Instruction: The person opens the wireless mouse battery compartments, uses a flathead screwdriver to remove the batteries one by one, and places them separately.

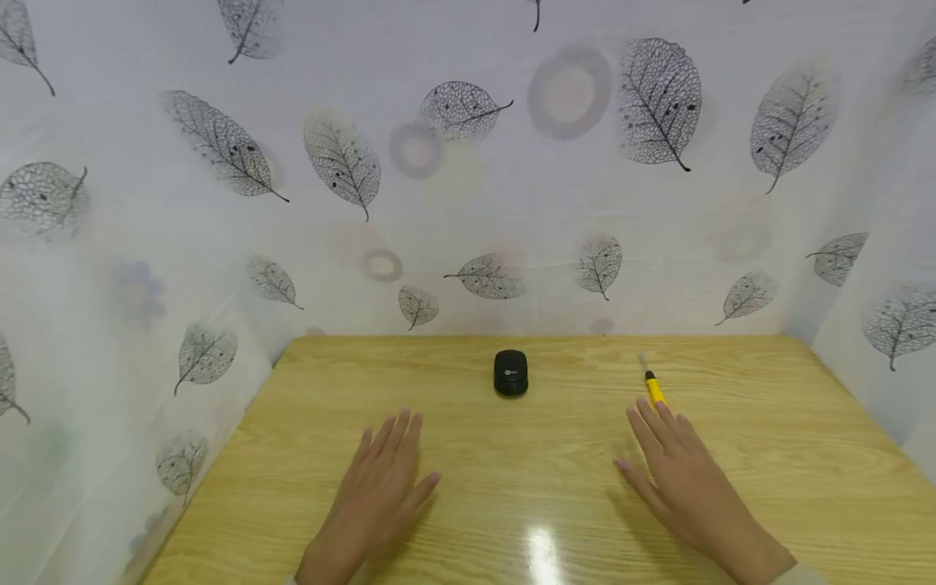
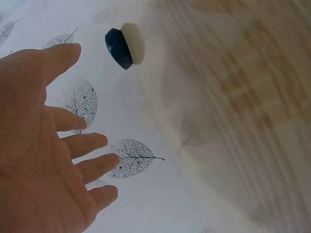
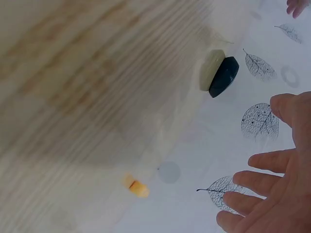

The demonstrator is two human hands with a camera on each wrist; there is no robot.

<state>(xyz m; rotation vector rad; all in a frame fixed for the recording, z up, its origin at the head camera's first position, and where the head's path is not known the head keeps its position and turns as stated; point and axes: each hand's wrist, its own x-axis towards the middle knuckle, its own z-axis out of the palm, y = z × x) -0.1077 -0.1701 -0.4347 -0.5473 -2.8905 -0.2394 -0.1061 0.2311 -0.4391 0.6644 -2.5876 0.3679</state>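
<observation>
Both hands are held out over the table with palms down and hold nothing. My left hand (image 1: 376, 496) has its fingers straight and its thumb spread, left of a small black rounded object (image 1: 510, 374) with a pale logo on top. My right hand (image 1: 687, 483) reaches forward with its fingers extended. Just beyond its fingertips lies a screwdriver (image 1: 656, 390) with a yellow and black handle, its shaft toward the back; the fingertips overlap the handle's near end in the head view. In the right wrist view, the yellow handle (image 3: 137, 187) shows apart from the fingers.
The wood-grain table (image 1: 512, 455) is bordered at the back and sides by a white curtain (image 1: 497, 195) with a leaf print. A bright light reflection shows on the table's near part.
</observation>
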